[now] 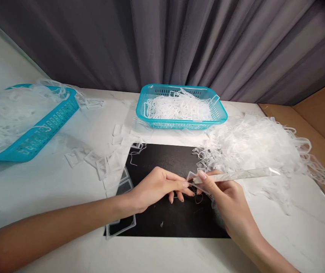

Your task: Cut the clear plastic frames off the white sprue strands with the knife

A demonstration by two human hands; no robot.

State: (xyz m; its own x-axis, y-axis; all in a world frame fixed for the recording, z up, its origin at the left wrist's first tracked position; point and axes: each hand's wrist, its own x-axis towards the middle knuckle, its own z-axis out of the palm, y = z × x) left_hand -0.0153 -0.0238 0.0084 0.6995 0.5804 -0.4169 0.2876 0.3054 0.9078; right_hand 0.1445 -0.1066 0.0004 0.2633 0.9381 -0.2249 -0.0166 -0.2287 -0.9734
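Note:
My left hand (159,189) pinches the edge of a small clear plastic frame (191,176) above the black mat (168,155). From the right, my right hand (230,201) grips a long, slim tool with a whitish wrapped handle (244,174), which points back to the right. The tool's tip meets the clear frame between my two hands; what kind of tip it has is too small to tell. Thin curly strands hang just under my fingers. Several larger clear rectangular frames (121,228) lie across the mat's left edge.
A turquoise basket (185,124) at the back holds thin white strips. Another turquoise basket (49,132) on the left is heaped with clear pieces. At right lies a big pile of white strips (253,144). A grey curtain (162,41) hangs behind the white marbled table (74,250).

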